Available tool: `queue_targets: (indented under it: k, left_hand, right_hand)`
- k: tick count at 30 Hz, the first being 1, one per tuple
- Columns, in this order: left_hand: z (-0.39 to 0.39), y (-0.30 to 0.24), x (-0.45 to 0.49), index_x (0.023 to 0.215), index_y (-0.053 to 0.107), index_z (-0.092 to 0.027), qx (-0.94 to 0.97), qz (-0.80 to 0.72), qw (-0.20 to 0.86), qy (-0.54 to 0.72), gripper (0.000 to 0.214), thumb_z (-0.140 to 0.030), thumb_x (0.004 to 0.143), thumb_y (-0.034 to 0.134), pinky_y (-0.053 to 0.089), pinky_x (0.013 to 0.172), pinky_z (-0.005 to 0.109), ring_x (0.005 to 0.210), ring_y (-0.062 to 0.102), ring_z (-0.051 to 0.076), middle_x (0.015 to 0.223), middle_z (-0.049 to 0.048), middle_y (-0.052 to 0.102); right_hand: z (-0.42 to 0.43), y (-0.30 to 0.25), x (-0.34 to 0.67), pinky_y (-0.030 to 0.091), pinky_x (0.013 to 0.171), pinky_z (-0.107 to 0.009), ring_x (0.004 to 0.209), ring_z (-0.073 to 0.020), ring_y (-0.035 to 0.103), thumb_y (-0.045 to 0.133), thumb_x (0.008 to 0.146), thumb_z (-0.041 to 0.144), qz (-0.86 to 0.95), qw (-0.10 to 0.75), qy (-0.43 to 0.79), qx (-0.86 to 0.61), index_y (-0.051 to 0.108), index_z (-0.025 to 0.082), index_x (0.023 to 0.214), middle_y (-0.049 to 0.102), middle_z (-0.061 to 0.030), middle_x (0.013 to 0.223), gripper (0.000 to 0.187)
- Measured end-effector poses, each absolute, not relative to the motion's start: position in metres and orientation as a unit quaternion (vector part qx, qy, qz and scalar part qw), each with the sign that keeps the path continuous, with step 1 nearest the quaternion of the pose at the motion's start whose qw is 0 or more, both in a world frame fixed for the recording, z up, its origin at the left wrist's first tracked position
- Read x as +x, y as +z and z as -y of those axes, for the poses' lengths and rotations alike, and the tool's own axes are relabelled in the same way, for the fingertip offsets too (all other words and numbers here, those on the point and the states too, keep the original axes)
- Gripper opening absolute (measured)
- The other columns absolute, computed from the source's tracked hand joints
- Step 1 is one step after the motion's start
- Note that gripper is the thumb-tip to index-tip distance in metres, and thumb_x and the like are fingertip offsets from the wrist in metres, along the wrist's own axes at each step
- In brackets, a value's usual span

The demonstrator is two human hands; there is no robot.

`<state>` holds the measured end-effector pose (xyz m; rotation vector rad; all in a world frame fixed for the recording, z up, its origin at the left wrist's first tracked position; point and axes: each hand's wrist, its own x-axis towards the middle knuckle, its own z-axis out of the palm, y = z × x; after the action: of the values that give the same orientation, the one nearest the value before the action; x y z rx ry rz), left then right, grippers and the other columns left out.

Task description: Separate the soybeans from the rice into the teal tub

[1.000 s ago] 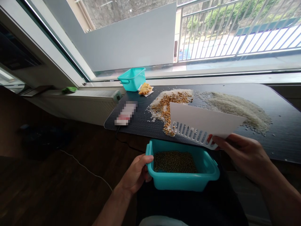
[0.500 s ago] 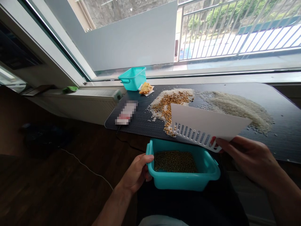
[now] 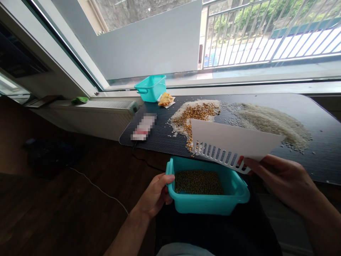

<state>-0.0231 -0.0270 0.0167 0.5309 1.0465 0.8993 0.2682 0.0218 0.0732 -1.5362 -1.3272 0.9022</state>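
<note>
My left hand (image 3: 156, 195) grips the left rim of a turquoise plastic tub (image 3: 202, 204), thumb over the edge. Small dark green beans (image 3: 198, 182) lie in the tub's bottom. In my right hand (image 3: 285, 181) is a white plastic panel (image 3: 237, 140) with a row of slots along its lower edge, pinched at its right end. The panel is tilted above the tub's far rim and the table's front edge. Behind its left end, yellow soybeans (image 3: 198, 113) lie mixed with white grains (image 3: 177, 119) on the table, and the panel hides part of that area.
On the dark table (image 3: 165, 128), a heap of rice (image 3: 271, 122) spreads at the right. A second turquoise tub (image 3: 153, 89) stands at the back left, beside a crumpled yellow item (image 3: 165, 99). A blurred-out flat object (image 3: 144, 127) with a cable lies at the left edge. Behind are a radiator (image 3: 106, 106) and window.
The white slotted panel has shifted slightly left and down in my right hand. My left hand and the tub have hardly moved.
</note>
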Motion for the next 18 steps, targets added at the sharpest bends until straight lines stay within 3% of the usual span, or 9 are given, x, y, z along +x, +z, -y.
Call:
queue_targets:
  k: [12,18]
  left_hand:
    - [0.027,0.019,-0.025,0.05,0.047,-0.017,0.233,-0.488,0.733,0.413,0.037,-0.039,0.068,0.07,0.023,0.037,0.02,0.036,0.035,0.006,0.04,-0.0054,0.04]
    - [0.027,0.02,-0.026,0.05,0.047,-0.018,0.23,-0.487,0.733,0.416,0.037,-0.039,0.068,0.071,0.023,0.036,0.02,0.035,0.035,0.006,0.039,-0.0052,0.04]
  right_hand:
    - [-0.023,0.072,0.252,0.058,0.057,-0.032,0.058,-0.0217,0.066,0.076,0.05,0.053,0.55,0.429,0.4,-0.594,0.079,0.022,0.069,0.075,-0.0044,0.068,0.037]
    - [-0.025,0.074,0.248,0.058,0.059,-0.032,0.06,-0.022,0.067,0.076,0.049,0.054,0.547,0.429,0.396,-0.6,0.078,0.022,0.068,0.075,-0.0044,0.068,0.038]
